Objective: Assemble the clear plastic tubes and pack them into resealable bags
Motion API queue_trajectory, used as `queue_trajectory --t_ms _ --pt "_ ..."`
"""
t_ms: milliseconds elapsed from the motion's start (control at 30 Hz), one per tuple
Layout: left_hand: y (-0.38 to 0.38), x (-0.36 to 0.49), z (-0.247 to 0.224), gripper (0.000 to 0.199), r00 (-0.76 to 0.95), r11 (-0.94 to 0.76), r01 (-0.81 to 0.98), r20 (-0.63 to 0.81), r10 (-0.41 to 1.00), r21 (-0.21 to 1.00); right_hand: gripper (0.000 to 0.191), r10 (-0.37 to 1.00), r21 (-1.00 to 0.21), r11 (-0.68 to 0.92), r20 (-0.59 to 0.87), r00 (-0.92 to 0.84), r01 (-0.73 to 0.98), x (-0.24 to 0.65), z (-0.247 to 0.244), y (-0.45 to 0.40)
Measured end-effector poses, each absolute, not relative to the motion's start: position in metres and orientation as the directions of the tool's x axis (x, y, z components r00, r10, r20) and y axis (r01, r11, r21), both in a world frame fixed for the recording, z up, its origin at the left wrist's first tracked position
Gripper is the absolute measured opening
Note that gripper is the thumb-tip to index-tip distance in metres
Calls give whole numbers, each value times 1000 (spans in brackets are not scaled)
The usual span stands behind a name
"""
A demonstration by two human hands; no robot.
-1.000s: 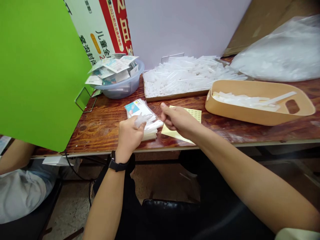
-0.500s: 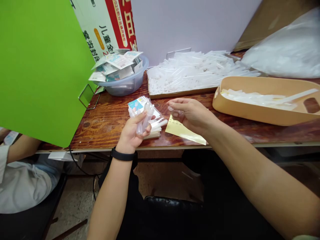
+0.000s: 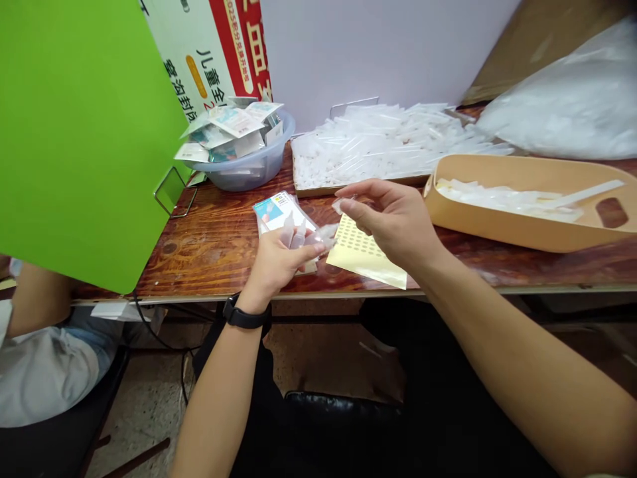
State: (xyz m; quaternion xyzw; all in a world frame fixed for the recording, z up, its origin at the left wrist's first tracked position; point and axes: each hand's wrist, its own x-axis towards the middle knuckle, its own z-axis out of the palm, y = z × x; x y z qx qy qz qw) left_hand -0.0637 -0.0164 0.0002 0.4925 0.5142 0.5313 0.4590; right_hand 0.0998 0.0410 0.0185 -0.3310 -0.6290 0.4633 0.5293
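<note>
Two grips on clear plastic, one to each hand

The person's left hand [image 3: 273, 262] was curled around a few clear plastic tubes [image 3: 293, 238], its fingers [image 3: 279, 255] clamped on them, just above a stack of packets [image 3: 281, 214] with a blue-printed card on top. The right hand [image 3: 393, 222] hung apart from it, its thumb and forefinger [image 3: 355, 209] drawn together on a small clear plastic piece [image 3: 342, 204]. Below that hand, a yellow sticker sheet [image 3: 363, 255] lay on the wooden surface [image 3: 213, 255]. Behind them sat a shallow tray [image 3: 318, 189] heaped with more clear tubes, with a tan caddy [image 3: 527, 222] holding similar pieces to the right and a translucent tub [image 3: 249, 174] of packets to the left.

The step in hand looked like close, piece-by-piece handling of the plastic over the packets. The next move seemed to call for a steady pinch, since the piece was tiny and its exact shape was hard to make out. A green board [image 3: 74, 133] stood at the left.
</note>
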Motion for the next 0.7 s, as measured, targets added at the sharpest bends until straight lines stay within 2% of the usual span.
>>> queue_trajectory --t_ms 133,267,400,533,600,700 --pt "-20 -63 3 30 52 -63 191 54 997 980 26 829 -903 430 394 -397 1 101 21 37" --pt "-21 -62 6 38 166 -81 309 30 986 948 32 775 -919 394 326 -542 10 104 21 40" --pt "-21 -63 7 40 198 -128 392 53 979 911 33 696 -916 396 254 -671 65 109 20 46" --pt "-21 -63 6 42 194 -164 461 81 978 872 34 649 -815 551 286 -705 177 111 17 47" --pt "-21 -63 6 42 227 -184 455 86 970 871 42 620 -737 639 322 -716 221 111 16 46" --pt "-20 -61 7 40 278 -188 394 78 957 900 49 569 -671 715 395 -721 196 111 17 42"
